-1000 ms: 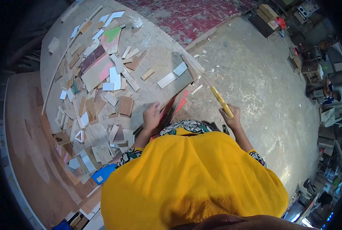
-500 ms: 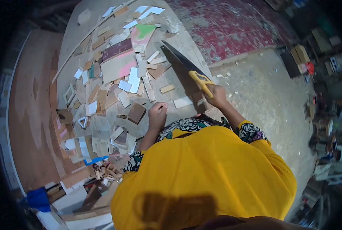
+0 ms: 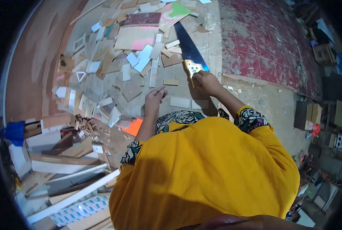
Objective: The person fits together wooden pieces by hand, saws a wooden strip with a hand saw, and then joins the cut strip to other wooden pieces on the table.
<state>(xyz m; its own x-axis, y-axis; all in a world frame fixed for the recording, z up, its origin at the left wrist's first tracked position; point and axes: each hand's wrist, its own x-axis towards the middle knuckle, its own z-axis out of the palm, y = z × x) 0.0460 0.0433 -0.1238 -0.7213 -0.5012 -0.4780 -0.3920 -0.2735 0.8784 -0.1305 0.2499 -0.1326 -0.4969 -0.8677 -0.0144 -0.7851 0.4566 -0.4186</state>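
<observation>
1. Risk, slip: my grip sits at the rear of the saw [image 3: 187,45], so the long blade could swing if my wrist turns. A loose hold would be the cause.
2. Risk, cut: the toothed edge faces away from my left hand [image 3: 154,99], but its lower end lies just beside the knuckles of my right hand [image 3: 204,80] — a slide forward along the handle [image 3: 192,68] could bring skin onto the teeth.
3. Risk, snag: the tip lies near the green-painted board [image 3: 178,10], with wood strips [image 3: 172,44] beside the blade. A careless sweep could catch or scatter them.
4. Right fingers: curled closed around the handle, gripping it. Saw is over the table [image 3: 213,50], tip pointing away from me; I cannot tell whether the blade rests on the surface or hangs slightly above.
5. Left fingers: loosely bent, part-way spread, nothing seen in them. Nearest are a small wood block [image 3: 171,82] and a brown square piece [image 3: 132,91] — both look apart from the hand.
6. Close to my body: two pale pieces [image 3: 179,102] lie flat near the table's edge, touched by neither hand.
</observation>
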